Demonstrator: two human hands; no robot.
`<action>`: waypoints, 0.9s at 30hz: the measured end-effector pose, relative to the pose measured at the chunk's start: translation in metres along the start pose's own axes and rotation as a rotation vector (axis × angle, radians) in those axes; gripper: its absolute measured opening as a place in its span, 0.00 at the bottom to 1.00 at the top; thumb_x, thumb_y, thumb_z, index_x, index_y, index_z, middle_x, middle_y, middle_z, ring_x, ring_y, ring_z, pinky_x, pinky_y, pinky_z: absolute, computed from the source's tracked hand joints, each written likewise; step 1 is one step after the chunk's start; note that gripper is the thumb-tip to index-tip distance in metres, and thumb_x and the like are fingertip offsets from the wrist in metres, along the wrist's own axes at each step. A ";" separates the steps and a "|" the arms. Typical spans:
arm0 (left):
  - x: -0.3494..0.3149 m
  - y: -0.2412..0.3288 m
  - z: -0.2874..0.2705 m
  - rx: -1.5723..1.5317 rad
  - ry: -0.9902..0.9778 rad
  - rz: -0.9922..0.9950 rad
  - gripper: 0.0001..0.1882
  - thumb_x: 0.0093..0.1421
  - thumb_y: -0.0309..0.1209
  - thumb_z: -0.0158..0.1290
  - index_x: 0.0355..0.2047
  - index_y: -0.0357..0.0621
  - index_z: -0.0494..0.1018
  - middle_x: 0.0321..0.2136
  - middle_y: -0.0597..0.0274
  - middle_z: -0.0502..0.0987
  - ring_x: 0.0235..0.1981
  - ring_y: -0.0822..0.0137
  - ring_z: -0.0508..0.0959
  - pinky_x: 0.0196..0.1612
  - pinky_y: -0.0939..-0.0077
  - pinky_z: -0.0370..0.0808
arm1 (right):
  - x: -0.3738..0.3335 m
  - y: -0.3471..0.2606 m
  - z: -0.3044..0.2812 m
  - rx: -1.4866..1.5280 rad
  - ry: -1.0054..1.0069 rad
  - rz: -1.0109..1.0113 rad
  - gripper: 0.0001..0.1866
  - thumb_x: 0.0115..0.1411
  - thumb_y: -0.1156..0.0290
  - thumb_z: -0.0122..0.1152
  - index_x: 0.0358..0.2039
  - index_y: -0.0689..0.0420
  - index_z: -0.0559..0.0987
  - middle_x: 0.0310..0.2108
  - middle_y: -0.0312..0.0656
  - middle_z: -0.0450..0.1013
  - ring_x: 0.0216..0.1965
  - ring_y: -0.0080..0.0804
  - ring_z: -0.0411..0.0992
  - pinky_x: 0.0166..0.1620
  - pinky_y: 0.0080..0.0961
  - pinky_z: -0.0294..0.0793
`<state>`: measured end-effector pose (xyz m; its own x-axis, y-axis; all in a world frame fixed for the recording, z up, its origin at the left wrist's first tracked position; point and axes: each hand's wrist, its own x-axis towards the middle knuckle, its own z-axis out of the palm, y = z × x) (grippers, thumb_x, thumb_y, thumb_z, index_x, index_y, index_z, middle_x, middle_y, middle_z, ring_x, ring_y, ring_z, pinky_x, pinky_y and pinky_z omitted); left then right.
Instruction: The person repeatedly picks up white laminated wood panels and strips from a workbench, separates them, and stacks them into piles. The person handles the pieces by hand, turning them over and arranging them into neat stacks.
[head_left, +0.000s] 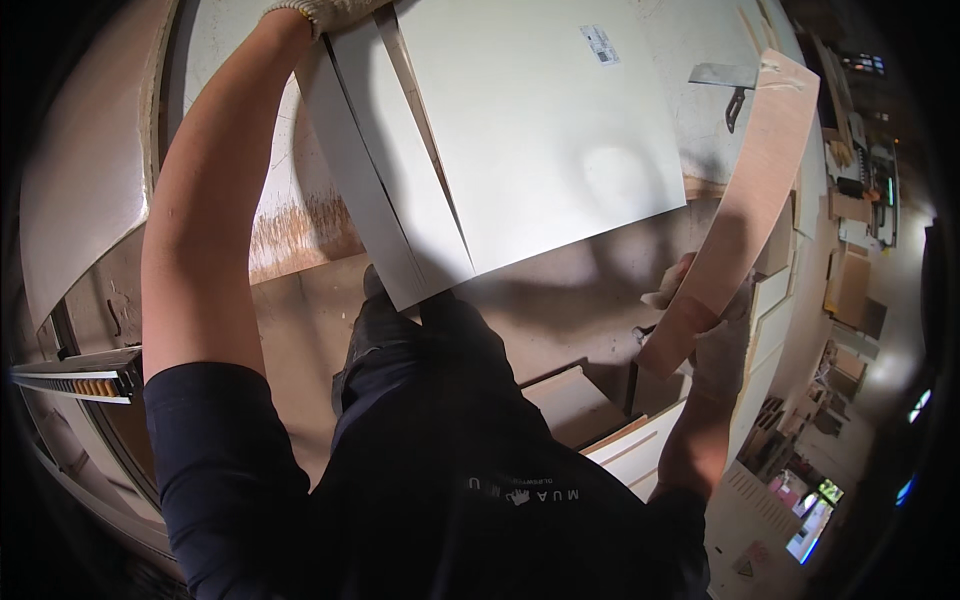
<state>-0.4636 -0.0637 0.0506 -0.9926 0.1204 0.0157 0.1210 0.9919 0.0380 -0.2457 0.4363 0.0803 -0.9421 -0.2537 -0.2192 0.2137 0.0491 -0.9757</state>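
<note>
My right hand (725, 345), in a pale work glove with some fingertips bare, is closed round the lower end of a long, slightly curved pinkish-brown wooden strip (745, 215). The strip stands slanted, its frayed far end up at the right. My left hand (335, 10), also gloved, rests at the far end of narrow white board strips (365, 180); the picture's edge cuts off its fingers. Beside those strips, separated by a tapering gap, lies a wide white panel (550, 130) with a small printed label (600, 45).
A flat metal blade (722, 75) and a dark handle (735, 110) lie on the worktable past the panel. A large curved sheet (90, 150) stands at the left above a metal rail (75, 375). White boards (640, 450) are stacked low on the right.
</note>
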 end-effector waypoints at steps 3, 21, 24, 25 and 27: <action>-0.005 0.000 0.002 0.019 0.048 0.006 0.42 0.70 0.62 0.45 0.73 0.47 0.65 0.74 0.50 0.62 0.76 0.48 0.58 0.79 0.53 0.51 | -0.056 0.005 0.054 -0.045 0.075 0.262 0.39 0.44 0.86 0.56 0.62 0.64 0.70 0.38 0.41 0.77 0.41 0.31 0.78 0.48 0.36 0.84; 0.001 -0.007 0.014 -0.096 0.144 0.133 0.35 0.65 0.60 0.50 0.60 0.47 0.77 0.60 0.50 0.75 0.65 0.50 0.71 0.71 0.51 0.60 | -0.105 0.023 0.147 -0.723 -0.080 0.609 0.29 0.72 0.70 0.56 0.72 0.58 0.65 0.40 0.46 0.80 0.37 0.29 0.78 0.46 0.31 0.79; 0.003 -0.006 0.010 -0.119 0.181 0.140 0.33 0.64 0.59 0.51 0.56 0.47 0.80 0.57 0.50 0.77 0.62 0.50 0.73 0.69 0.51 0.63 | -0.081 -0.040 0.160 -0.626 0.081 0.807 0.34 0.67 0.78 0.48 0.74 0.65 0.61 0.42 0.48 0.82 0.31 0.23 0.78 0.40 0.28 0.80; 0.004 -0.005 0.010 -0.129 0.205 0.131 0.32 0.63 0.58 0.51 0.55 0.47 0.81 0.55 0.49 0.78 0.61 0.50 0.73 0.68 0.51 0.63 | -0.069 -0.072 0.163 -0.688 -0.053 0.753 0.37 0.62 0.83 0.45 0.74 0.66 0.61 0.41 0.44 0.83 0.29 0.24 0.77 0.39 0.27 0.79; 0.003 -0.007 0.011 -0.139 0.246 0.131 0.31 0.63 0.58 0.51 0.52 0.47 0.82 0.53 0.49 0.79 0.59 0.49 0.74 0.67 0.52 0.65 | -0.053 -0.118 0.182 -0.922 -0.020 0.846 0.37 0.66 0.79 0.56 0.76 0.57 0.61 0.36 0.43 0.82 0.30 0.24 0.78 0.38 0.28 0.79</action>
<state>-0.4675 -0.0694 0.0394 -0.9380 0.2172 0.2703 0.2652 0.9516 0.1554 -0.1743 0.2682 0.2083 -0.5923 0.1731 -0.7869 0.4814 0.8592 -0.1733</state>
